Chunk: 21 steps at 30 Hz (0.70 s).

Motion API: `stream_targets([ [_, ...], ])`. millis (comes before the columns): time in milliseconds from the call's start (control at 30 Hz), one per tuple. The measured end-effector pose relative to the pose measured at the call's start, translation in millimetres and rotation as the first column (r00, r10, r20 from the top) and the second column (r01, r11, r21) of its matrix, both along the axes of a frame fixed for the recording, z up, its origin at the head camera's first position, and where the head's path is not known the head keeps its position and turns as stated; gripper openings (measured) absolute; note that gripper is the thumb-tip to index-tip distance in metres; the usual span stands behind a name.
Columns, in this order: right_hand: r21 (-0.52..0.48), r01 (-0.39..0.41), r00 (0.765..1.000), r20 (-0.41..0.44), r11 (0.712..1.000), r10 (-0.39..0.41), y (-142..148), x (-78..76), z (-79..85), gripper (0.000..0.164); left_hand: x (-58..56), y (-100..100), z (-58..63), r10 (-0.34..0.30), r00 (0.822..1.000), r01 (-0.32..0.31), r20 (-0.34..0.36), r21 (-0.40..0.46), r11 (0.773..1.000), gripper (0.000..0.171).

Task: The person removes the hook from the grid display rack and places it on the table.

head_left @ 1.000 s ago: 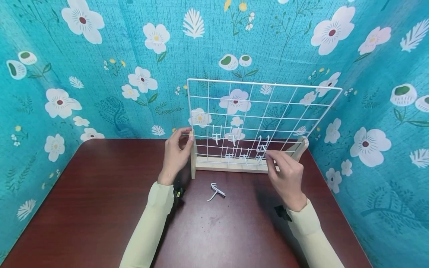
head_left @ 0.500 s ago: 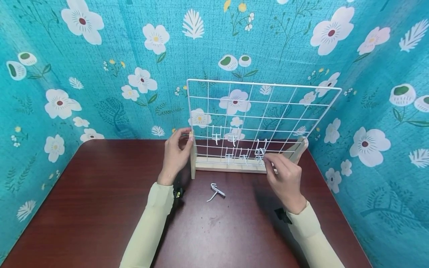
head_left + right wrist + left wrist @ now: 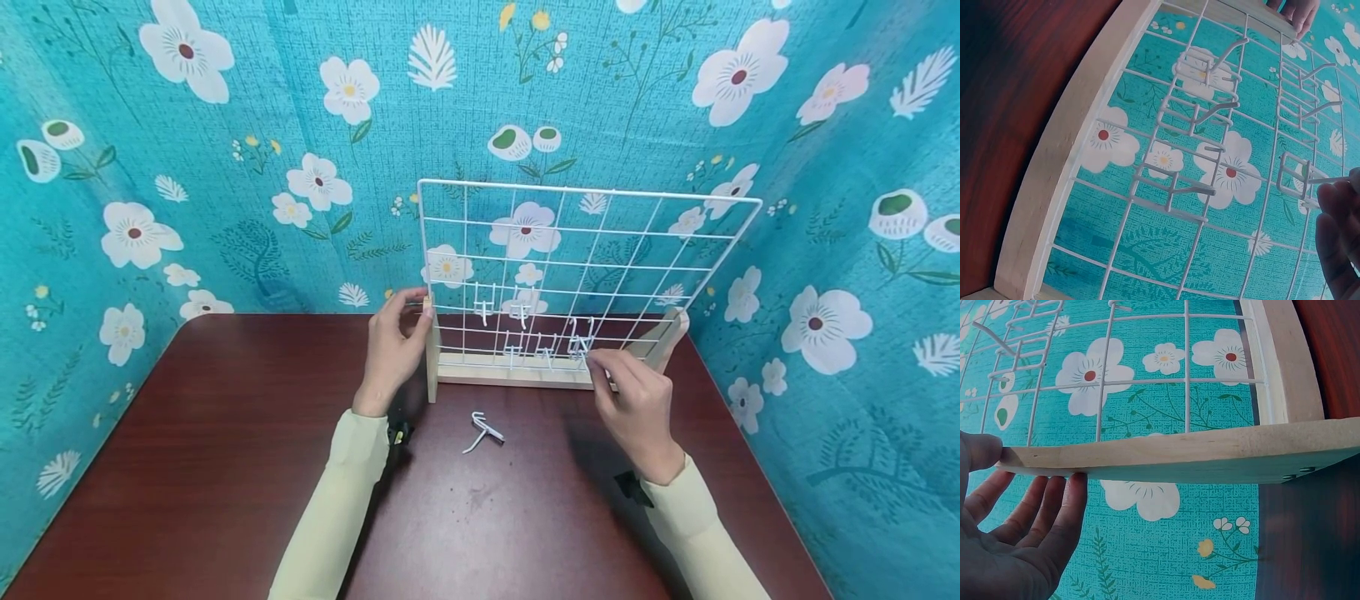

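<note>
A white wire grid panel [image 3: 591, 192] stands in a pale wooden stand. My left hand [image 3: 393, 346] holds the stand's left upright [image 3: 432, 367]; in the left wrist view its thumb lies on one side of the wood and the fingers on the other. My right hand [image 3: 636, 404] pinches the prong of a white wire hook [image 3: 1294, 175] at the panel's lower right. Whether this hook's top is caught on a wire I cannot tell. Several similar hooks hang on the grid, including one hook [image 3: 1175, 190] in the lower row.
A loose hook [image 3: 487, 429] lies on the dark red tabletop [image 3: 480, 517] in front of the stand. The right upright [image 3: 671, 337] is close behind my right hand. A teal floral cloth [image 3: 247, 208] hangs behind and to the right.
My right hand has moved slightly down and to the left, lowering the hook against the grid. My left hand keeps its place on the upright.
</note>
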State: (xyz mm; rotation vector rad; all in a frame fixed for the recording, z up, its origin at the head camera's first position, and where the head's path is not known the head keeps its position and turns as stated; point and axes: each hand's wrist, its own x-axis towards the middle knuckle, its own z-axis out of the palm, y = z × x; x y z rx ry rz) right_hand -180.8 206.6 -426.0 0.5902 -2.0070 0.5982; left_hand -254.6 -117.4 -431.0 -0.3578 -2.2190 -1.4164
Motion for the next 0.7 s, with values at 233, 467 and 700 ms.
stream_targets([
  [233, 0.007, -0.006, 1.0, 0.016, 1.0, 0.006, -0.2, 2.2, -1.5, 0.017, -0.2, 0.1, -0.3, 0.01, 1.0, -0.01, 0.002, -0.006, 1.0, 0.031],
  [467, 0.017, 0.002, 0.999, 0.032, 1.0, -0.003, -1.3, 4.2, -3.9, 0.016, -0.4, 0.4, -0.8, 0.006, 1.0, -0.006, -0.008, 0.005, 1.0, 0.029],
  [700, 0.023, 0.0, 0.998, 0.057, 1.0, -0.001, -1.6, 7.2, -6.5, 0.019, -0.1, 0.3, -0.7, 0.01, 1.0, -0.01, 0.005, -0.001, 1.0, 0.029],
])
